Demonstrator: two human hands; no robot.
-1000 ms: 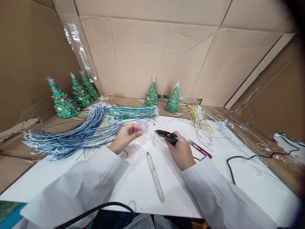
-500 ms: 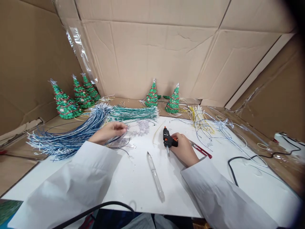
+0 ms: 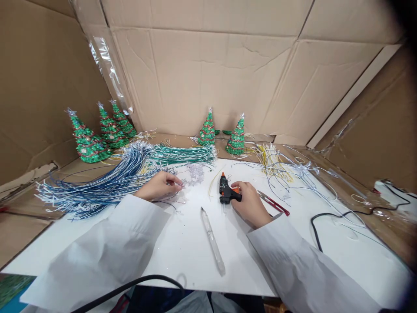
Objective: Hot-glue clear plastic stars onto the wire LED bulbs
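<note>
My right hand (image 3: 250, 203) is closed round the handle of a black and orange hot glue gun (image 3: 224, 191). The gun's orange nozzle points away from me, and a clear glue stick shows at its rear. Further left, my left hand (image 3: 161, 185) pinches a small clear piece between thumb and fingertips; its exact shape is too small to tell. Just beyond those fingertips lies a pile of clear plastic pieces (image 3: 195, 173). A clear pen-like tool with a dark tip (image 3: 212, 241) rests on the white board between my hands.
Red-handled snips (image 3: 276, 204) lie right of my right hand. Bundles of blue wires (image 3: 97, 193), green wires (image 3: 184, 154) and yellow wires (image 3: 273, 161) spread across the back. Several small green Christmas trees (image 3: 237, 137) stand near the cardboard wall (image 3: 208, 78). A black cable (image 3: 316, 230) curves at right.
My left hand has moved slightly right and toward me. The glue gun has shifted a little left and turned in my right hand, showing more of its orange parts.
</note>
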